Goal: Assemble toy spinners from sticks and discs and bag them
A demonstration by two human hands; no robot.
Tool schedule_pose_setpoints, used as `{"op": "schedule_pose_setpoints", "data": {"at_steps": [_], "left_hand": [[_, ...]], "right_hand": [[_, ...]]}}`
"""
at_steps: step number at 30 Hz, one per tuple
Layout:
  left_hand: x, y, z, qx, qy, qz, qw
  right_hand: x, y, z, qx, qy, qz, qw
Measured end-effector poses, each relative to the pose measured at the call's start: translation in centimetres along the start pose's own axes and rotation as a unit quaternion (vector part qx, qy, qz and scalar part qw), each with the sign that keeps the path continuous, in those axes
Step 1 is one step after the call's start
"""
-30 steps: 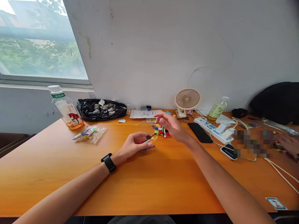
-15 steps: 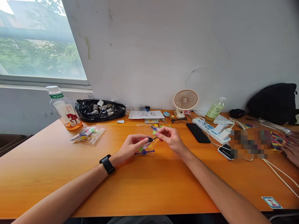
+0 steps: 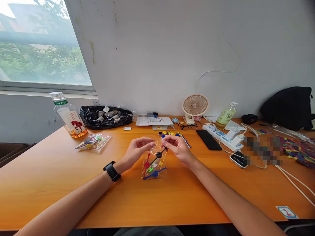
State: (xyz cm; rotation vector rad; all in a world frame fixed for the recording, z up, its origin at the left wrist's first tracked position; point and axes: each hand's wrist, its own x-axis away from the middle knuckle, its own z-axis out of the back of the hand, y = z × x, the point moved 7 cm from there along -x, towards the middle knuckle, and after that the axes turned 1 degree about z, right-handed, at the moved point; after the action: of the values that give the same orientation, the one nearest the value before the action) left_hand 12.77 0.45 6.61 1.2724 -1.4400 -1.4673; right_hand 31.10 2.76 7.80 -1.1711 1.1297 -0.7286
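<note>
Above the worktop (image 3: 73, 183), the left hand (image 3: 137, 151) pinches one top corner of a clear bag (image 3: 154, 162) and the right hand (image 3: 177, 148) pinches the other, so its coloured sticks (image 3: 154, 167) hang inside without spilling.

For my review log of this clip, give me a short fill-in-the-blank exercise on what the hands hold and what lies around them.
1. Both hands, the left hand and the right hand, hold up a small clear plastic bag of coloured ____ sticks.
2. The black smartwatch sits on the ____ wrist.
3. The beige desk fan stands against the ____.
4. The black phone lies ____ on the orange wooden table.

Missing words: plastic; left; wall; flat
</note>
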Motion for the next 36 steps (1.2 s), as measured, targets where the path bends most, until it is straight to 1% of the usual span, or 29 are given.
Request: {"op": "schedule_pose_setpoints", "data": {"at_steps": [1, 3, 5, 9, 12, 18, 23, 25, 28, 30, 33, 36], "left_hand": [[-0.2, 0.2, 0.6, 0.002, 0.023, -0.008, 1.0], [-0.5, 0.5, 1.5, 0.002, 0.04, -0.019, 0.999], [-0.8, 0.6, 2.0, -0.005, 0.032, -0.022, 0.999], [-1.0, 0.6, 2.8, -0.013, 0.016, -0.014, 1.0], [-1.1, 0.8, 3.1, -0.027, 0.013, -0.026, 0.999], [-1.1, 1.2, 3.4, -0.045, 0.017, -0.043, 0.998], [-0.6, 1.7, 3.1, -0.052, 0.014, -0.052, 0.997], [-0.5, 1.9, 2.9, -0.063, 0.025, -0.051, 0.996], [-0.4, 1.9, 2.5, -0.075, 0.043, -0.043, 0.995], [-0.4, 1.9, 2.4, -0.058, 0.052, -0.049, 0.996], [-0.5, 1.9, 2.6, -0.036, 0.066, -0.058, 0.995], [-0.7, 1.3, 2.5, -0.045, 0.045, -0.036, 0.997]], "right_hand": [[0.0, 0.2, 0.0, -0.001, -0.001, -0.006, 1.0], [-0.1, 0.6, 0.1, -0.003, 0.0, -0.017, 1.0], [-0.2, 0.8, 0.4, -0.003, 0.001, -0.017, 1.0], [-0.3, 0.6, 1.0, -0.006, 0.002, 0.003, 1.0], [-0.3, 0.5, 1.4, -0.014, 0.007, -0.001, 1.0], [-0.3, 0.5, 2.0, -0.04, 0.021, -0.023, 0.999], [-0.2, 0.3, 1.7, -0.056, 0.023, -0.023, 0.998], [-0.2, 0.3, 1.5, -0.06, 0.028, -0.019, 0.998], [-0.2, 0.6, 1.4, -0.034, 0.05, -0.01, 0.998], [-0.2, 0.8, 1.5, -0.017, 0.064, -0.003, 0.998], [-0.2, 1.1, 1.5, -0.016, 0.073, -0.004, 0.997], [-0.2, 1.2, 1.6, -0.014, 0.085, -0.004, 0.996]]}}
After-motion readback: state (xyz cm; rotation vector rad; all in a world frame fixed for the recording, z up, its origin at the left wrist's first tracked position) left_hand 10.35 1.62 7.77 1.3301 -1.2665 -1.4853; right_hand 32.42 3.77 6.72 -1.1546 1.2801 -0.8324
